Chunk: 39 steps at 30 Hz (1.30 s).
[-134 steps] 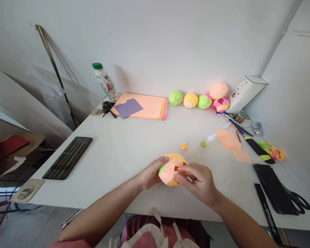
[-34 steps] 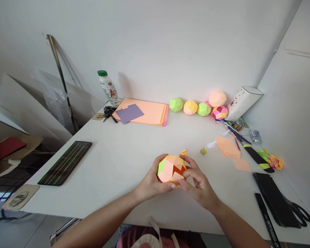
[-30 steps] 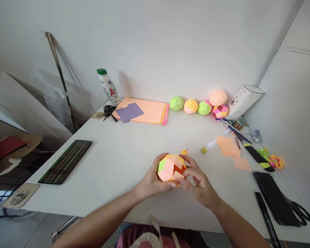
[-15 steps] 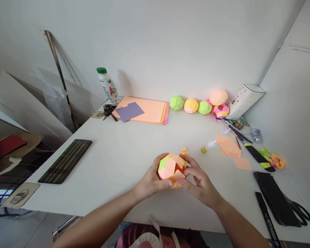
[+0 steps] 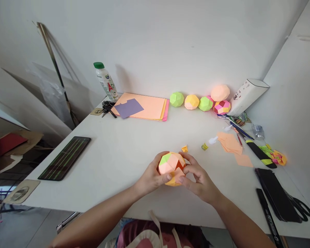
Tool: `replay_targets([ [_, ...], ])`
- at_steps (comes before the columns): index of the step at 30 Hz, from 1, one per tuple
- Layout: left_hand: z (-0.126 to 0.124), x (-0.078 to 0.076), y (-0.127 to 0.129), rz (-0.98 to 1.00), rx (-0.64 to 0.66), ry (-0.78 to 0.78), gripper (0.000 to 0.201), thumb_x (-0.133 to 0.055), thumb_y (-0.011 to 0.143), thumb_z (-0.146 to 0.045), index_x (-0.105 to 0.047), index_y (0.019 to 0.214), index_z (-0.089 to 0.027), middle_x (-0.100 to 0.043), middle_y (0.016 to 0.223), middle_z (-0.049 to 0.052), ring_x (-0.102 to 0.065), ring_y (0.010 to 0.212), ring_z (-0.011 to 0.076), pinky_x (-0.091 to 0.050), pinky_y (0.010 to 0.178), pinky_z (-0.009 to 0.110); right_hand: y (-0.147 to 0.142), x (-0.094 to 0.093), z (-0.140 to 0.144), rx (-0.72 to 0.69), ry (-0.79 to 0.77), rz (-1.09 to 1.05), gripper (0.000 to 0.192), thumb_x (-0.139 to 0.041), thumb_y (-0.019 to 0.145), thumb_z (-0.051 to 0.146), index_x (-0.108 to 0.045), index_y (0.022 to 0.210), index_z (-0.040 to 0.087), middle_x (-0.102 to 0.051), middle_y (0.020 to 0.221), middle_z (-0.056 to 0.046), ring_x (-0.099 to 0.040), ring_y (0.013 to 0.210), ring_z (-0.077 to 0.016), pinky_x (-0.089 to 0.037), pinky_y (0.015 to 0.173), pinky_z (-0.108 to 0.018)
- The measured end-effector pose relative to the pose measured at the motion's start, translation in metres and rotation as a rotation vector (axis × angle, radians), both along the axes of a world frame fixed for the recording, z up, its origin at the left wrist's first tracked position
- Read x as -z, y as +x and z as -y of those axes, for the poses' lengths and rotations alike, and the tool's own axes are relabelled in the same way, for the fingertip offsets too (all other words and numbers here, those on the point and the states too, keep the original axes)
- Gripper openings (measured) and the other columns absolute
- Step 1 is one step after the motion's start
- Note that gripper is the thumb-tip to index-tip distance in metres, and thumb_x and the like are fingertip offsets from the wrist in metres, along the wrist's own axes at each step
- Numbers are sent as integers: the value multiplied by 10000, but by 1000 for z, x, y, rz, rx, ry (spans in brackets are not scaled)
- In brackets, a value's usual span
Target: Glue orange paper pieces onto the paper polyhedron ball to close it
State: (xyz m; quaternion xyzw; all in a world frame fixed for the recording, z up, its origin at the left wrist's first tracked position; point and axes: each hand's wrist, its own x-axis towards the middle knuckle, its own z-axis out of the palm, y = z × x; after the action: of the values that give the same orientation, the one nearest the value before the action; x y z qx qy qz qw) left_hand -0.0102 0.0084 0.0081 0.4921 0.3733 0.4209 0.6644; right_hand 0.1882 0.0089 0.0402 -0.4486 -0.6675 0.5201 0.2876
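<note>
A faceted paper ball in peach, yellow-orange and green sits between my two hands above the front of the table. A gap with a dark orange inside shows on its right side. My left hand is wrapped round its left side, thumb at the lower front. On the right, my right hand grips the ball by the edge of the gap, thumb on a peach facet and fingers bent at the opening. Just behind the ball lies a small folded orange paper piece.
Several finished paper balls line the wall beside stacked coloured sheets and a bottle. A phone-like dark slab lies left. Peach paper squares, a utility knife, a black case, scissors and a marker lie right.
The view has shifted slightly. Both hands keep hold of the paper ball, and the right fingers and thumb have moved a little at the gap. The small orange piece shows more fully.
</note>
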Motion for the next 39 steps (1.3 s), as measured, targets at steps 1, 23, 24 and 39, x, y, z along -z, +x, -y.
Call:
replay_targets([
  [1, 0, 0, 0, -10, 0, 0, 815, -717, 696, -604, -356, 1303, -196, -561, 1252, 148, -580, 1112, 318, -500, 901, 416, 0, 1, 0, 8, -9, 2, 182, -650, 838, 377, -622, 726, 237, -373, 1472, -33, -239, 1426, -254, -333, 1096, -416],
  [23, 0, 19, 1, -166, -90, 134, 904, -701, 690, -644, -306, 1361, -185, -520, 1299, 168, -543, 1160, 322, -489, 921, 440, -15, 8, 3, 178, -207, -101, 94, -597, 779, 263, -570, 693, 236, -392, 1426, -8, -306, 1362, -258, -406, 1028, -414],
  [24, 0, 18, 1, -161, -87, 125, 900, -695, 695, -645, -304, 1359, -179, -524, 1293, 168, -546, 1156, 318, -492, 917, 431, -16, 8, 3, 176, -211, -115, 97, -597, 775, 261, -573, 685, 234, -401, 1418, -8, -318, 1355, -259, -410, 1026, -409],
  [39, -3, -2, 0, -214, -34, -79, 637, -396, 873, -682, -555, 1160, -135, -623, 1105, 123, -590, 988, 262, -484, 815, 353, 1, -3, -3, -40, -158, -67, 209, -644, 818, 449, -629, 810, 241, -367, 1470, -53, -242, 1423, -261, -275, 1135, -440],
])
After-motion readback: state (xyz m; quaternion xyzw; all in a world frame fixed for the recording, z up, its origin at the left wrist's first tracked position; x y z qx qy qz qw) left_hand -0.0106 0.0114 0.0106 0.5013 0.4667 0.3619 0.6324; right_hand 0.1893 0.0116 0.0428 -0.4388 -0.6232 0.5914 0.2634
